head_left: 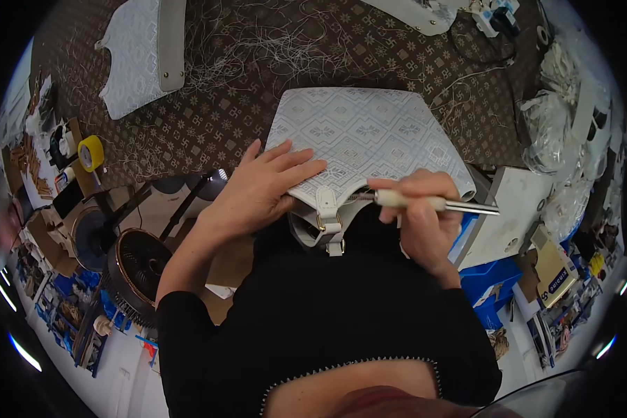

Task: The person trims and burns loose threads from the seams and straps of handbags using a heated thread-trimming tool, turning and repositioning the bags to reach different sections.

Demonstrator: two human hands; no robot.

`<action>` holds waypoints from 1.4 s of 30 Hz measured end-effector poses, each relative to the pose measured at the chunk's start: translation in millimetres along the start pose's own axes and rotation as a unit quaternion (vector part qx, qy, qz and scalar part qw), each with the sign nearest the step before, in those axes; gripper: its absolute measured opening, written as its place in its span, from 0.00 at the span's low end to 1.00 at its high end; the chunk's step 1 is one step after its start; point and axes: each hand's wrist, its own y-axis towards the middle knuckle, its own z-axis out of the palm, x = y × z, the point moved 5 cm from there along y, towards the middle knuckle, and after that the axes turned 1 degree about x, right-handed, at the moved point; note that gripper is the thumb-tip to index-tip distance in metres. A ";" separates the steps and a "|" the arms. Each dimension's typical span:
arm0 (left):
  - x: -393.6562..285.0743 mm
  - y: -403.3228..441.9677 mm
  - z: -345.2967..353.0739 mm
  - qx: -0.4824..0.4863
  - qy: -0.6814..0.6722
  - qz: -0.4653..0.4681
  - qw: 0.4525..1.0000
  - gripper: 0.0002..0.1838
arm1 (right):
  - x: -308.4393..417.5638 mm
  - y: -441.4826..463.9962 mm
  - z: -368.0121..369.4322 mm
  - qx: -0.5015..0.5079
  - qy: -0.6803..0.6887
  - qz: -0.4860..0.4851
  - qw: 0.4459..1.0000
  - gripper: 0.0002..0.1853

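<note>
A pale handbag [362, 132] with a woven diamond pattern lies at the table's near edge, its opening toward my body. Flat on the bag's left side rests my left hand [261, 181], fingers spread. My right hand [425, 216] grips a pen-like tool [390, 200] with a cream handle and a shiny metal rear end. The tool's thin front end points left at the curved edge of the bag's opening; whether it touches cannot be made out. Between the hands, a white strap [326, 202] with gold-coloured rings hangs from the opening.
Loose threads [279, 52] cover the brown patterned tablecloth. Another patterned bag piece [136, 59] lies at upper left, with yellow tape [90, 153] below it. A black fan [139, 265] stands at lower left. Plastic bags [554, 132] and a power strip [491, 17] are on the right.
</note>
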 end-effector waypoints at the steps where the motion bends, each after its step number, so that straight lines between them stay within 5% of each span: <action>1: -0.8 0.2 1.6 -0.005 -0.053 0.006 0.999 0.30 | -16.2 2.0 -4.8 -0.024 -0.003 -0.014 1.000 0.08; 4: -5.8 -2.8 -2.7 0.008 -0.122 0.035 0.992 0.29 | -43.7 6.4 -7.5 -0.108 -0.001 0.020 0.994 0.10; 9: -7.6 1.5 -17.2 0.035 -0.193 0.111 0.974 0.25 | -51.0 11.9 -13.8 -0.103 0.012 -0.008 0.995 0.09; 21: -21.5 22.1 -19.3 0.047 -0.400 0.100 0.910 0.06 | -38.5 6.3 -25.8 -0.052 0.049 -0.056 0.996 0.08; 23: -15.8 22.2 -18.1 0.036 -0.433 0.095 0.896 0.05 | -33.6 3.1 -20.5 0.039 0.024 -0.113 0.993 0.07; 42: -14.7 20.1 -14.4 0.019 -0.417 0.108 0.902 0.07 | -36.6 8.6 -13.2 0.151 -0.062 -0.042 0.986 0.07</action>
